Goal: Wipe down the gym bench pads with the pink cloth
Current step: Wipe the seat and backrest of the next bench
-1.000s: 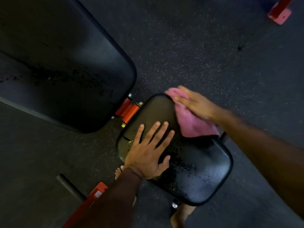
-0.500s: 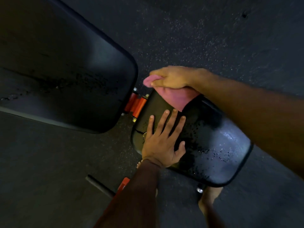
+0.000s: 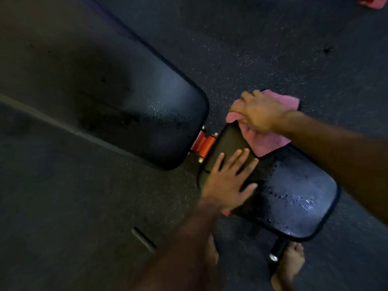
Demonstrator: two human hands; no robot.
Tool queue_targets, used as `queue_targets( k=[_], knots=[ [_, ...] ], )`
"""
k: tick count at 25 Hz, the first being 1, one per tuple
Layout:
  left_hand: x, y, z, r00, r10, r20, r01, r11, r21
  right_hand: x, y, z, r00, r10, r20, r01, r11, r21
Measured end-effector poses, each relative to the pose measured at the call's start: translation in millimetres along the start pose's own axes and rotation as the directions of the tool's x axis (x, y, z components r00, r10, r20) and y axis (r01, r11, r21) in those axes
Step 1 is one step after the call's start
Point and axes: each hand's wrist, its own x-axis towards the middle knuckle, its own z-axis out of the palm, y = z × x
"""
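The small black seat pad [image 3: 294, 198] of the gym bench lies at centre right, speckled with wet droplets. My left hand [image 3: 227, 181] rests flat on its near left part, fingers spread. The pink cloth [image 3: 266, 141] lies over the pad's far corner, and my right hand [image 3: 259, 111] presses down on it there with fingers curled over its bunched top. The long black back pad [image 3: 117, 91] stretches across the left of the view, also wet near its end.
An orange hinge bracket [image 3: 202, 143] joins the two pads. Dark speckled rubber floor [image 3: 252, 38] surrounds the bench. My bare feet [image 3: 290, 263] stand beside the bench leg at the bottom. A black bar [image 3: 143, 239] sticks out low left. A red frame foot [image 3: 372, 1] shows top right.
My right hand has slid the cloth back and forth along the seat pad's far edge, now spreading it out again at the far corner. My left hand has stayed flat on the pad.
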Motion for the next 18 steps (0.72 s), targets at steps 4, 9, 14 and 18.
queue_targets(
  k=[4,9,14,18],
  knots=[
    [-53,-150,-96,0.996,-0.016,0.083,-0.027,0.873,0.487,-24,-3,-20,1.000,-0.008,0.025,0.011,0.992,-0.124],
    [-38,-220,-139,0.963,0.180,0.199,-0.268,0.706,0.656,-14,-70,12,0.987,0.155,0.032,-0.146,0.970,-0.196],
    [-34,-233,-132,0.957,0.238,0.167,-0.289,0.730,0.620,9,-110,15,0.993,0.112,-0.038,-0.117,0.976,-0.183],
    [-33,-232,-132,0.955,0.254,0.150,-0.293,0.753,0.589,-4,-199,38,0.959,-0.260,0.110,0.274,0.952,-0.138]
  ],
)
